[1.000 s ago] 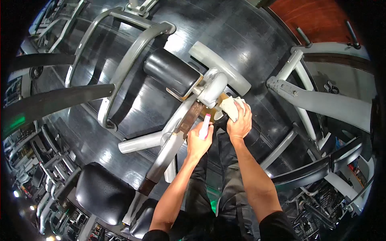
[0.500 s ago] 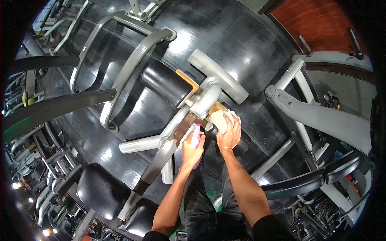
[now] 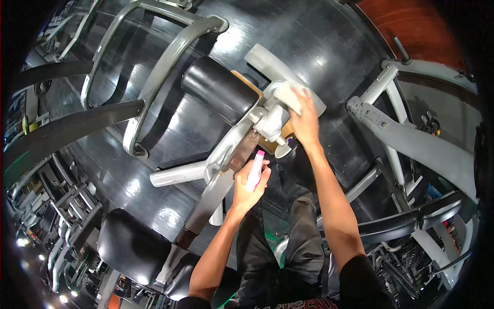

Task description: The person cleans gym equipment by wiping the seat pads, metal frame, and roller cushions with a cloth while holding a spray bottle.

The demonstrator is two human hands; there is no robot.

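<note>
My left hand is wrapped round a white spray bottle with a pink tip, beside the machine's grey beam. Farther forward, my right hand presses a pale cloth on the top of the machine's light grey joint. The hand is slightly blurred and covers part of the cloth. A black roller pad is left of the joint. Below the cloth, a small round white knob or disc sticks out from the joint.
A black seat pad lies at the lower left. Curved grey frame bars stand at the upper left. Another machine's grey arm and a long black pad are at the right. Dark floor surrounds the machine.
My right hand has moved up and forward with the cloth, from the joint's lower right side to its top, uncovering the round knob. My left hand still holds the bottle in nearly the same place.
</note>
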